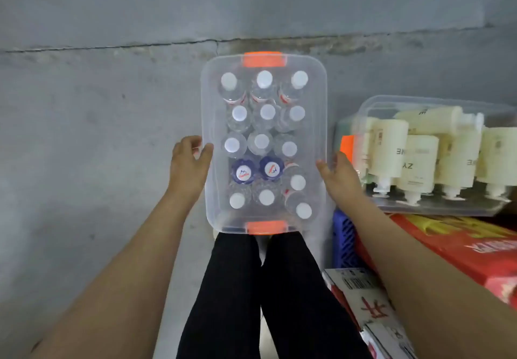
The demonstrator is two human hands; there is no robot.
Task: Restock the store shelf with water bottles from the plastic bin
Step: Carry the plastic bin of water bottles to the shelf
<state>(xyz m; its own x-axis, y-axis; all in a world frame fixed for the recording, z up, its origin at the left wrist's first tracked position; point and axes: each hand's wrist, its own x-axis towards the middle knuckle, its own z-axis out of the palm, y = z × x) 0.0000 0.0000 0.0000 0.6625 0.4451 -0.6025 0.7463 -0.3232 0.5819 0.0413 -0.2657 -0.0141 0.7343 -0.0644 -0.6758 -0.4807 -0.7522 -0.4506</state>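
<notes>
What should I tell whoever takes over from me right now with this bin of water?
Left hand: grips the bin's left side.
Right hand: grips its right side.
Bin: held up between both hands, packed with upright bottles, most with white caps and two with blue.
Done: bin is in hand; it looks full, so probably nothing is shelved yet.
Left: the shelf is not in view. Carry the bin there and shelve the bottles.

Water bottles labels mostly hidden; clear tub cut off at right edge.
</notes>
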